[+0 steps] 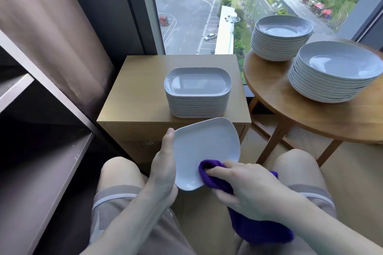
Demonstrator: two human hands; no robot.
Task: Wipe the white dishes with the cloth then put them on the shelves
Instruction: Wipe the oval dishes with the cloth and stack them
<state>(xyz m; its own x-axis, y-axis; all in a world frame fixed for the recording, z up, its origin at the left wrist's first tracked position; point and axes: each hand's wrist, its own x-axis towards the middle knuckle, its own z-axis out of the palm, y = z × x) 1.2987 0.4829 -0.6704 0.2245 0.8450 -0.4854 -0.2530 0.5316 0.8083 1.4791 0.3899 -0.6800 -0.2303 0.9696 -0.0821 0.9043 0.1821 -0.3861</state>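
Note:
My left hand point(163, 167) grips a white rounded-rectangular dish point(205, 147) by its left edge, thumb on the rim, holding it tilted above my knees. My right hand point(246, 188) holds a purple cloth point(255, 223) bunched against the dish's lower right edge; the rest of the cloth hangs over my right thigh. A stack of several matching white dishes point(198, 93) stands on the wooden cabinet point(132, 97) just beyond. Dark shelves point(51, 163) run along the left.
A round wooden table point(275, 97) at the right carries two stacks of white round plates, the far stack point(281, 37) and the near stack point(335, 70). A curtain point(56, 27) and a tall window point(186, 6) lie behind. My bare knees flank the dish.

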